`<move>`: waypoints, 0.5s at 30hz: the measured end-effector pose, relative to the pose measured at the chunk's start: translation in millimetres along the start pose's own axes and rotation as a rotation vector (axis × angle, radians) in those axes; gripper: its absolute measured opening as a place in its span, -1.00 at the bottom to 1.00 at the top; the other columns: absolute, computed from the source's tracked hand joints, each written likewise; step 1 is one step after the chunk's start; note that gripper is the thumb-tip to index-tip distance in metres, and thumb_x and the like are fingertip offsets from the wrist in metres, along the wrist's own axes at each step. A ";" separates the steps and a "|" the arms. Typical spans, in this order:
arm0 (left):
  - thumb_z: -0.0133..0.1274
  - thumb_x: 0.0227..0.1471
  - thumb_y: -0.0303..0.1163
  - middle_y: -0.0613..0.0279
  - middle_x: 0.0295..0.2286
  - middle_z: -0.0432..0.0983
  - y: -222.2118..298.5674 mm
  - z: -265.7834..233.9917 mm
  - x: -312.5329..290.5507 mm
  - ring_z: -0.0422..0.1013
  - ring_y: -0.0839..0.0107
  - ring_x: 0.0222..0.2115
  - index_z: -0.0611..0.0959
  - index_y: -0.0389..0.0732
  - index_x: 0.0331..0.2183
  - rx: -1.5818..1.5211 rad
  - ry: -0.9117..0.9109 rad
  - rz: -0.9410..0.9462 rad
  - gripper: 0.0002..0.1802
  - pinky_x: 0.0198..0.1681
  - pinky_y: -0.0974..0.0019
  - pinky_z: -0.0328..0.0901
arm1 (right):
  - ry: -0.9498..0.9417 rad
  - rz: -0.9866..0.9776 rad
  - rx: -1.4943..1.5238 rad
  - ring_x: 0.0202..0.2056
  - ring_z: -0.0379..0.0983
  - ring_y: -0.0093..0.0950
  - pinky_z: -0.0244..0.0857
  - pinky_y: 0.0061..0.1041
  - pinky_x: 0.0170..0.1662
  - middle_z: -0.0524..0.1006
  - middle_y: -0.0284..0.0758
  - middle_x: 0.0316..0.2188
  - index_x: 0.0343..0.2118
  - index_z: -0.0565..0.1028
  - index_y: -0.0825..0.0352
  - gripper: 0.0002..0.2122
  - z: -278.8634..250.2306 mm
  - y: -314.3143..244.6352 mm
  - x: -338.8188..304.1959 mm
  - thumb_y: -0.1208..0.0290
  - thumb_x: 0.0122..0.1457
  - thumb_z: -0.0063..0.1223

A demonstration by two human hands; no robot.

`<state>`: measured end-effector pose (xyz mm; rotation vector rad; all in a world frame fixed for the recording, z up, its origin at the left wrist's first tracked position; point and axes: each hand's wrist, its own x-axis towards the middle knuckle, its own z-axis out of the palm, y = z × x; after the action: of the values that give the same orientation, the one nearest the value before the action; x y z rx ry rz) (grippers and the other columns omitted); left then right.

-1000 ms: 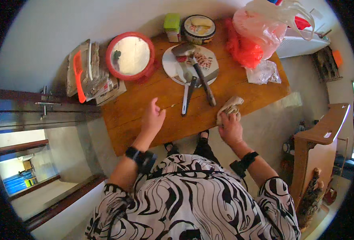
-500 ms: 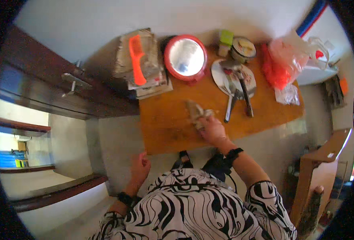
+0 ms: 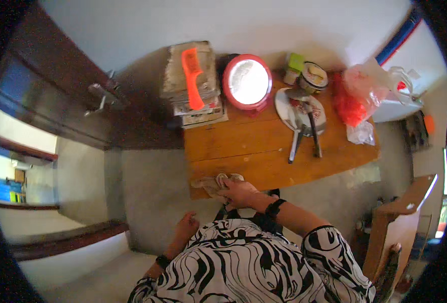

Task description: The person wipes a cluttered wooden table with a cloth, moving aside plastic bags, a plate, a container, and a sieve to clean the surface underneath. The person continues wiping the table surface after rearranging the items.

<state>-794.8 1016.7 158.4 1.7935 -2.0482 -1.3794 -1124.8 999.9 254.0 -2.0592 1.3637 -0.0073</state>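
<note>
My right hand [image 3: 241, 194] is closed on a crumpled beige cloth [image 3: 211, 185], pressed against the near left edge of the wooden table [image 3: 243, 146]. Part of the cloth spreads out to the left of my fingers. My left hand [image 3: 186, 226] hangs low in front of my body, short of the table's edge. Its fingers are loosely curled with nothing visible in them.
At the back left, an orange comb [image 3: 195, 96] lies on stacked papers [image 3: 173, 70]. Beside them stand a red round appliance [image 3: 227, 81], a plate [image 3: 282, 106] with knife-like utensils, a green-topped box [image 3: 295, 62], a bowl [image 3: 314, 78] and plastic bags [image 3: 359, 93].
My right hand has drawn the cloth from the middle of the table toward me and left, to the near edge. My left hand has moved slightly down, away from the table corner.
</note>
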 end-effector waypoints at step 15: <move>0.19 -0.03 -0.38 0.18 -0.40 0.59 152.8 85.5 105.7 0.52 0.39 -0.37 0.56 -0.17 -0.07 -0.081 -0.285 0.392 -0.58 -0.27 0.29 0.39 | 0.806 1.157 0.310 -0.14 0.44 -0.13 0.40 -0.19 -0.10 0.44 -0.21 -0.16 -0.04 0.49 -0.02 -0.56 37.8 172.0 -315.9 0.29 -0.09 0.19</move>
<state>-991.8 961.7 159.0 1.1324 -2.2774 -1.6313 -1396.7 1238.1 241.9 -0.7593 2.6430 -0.5455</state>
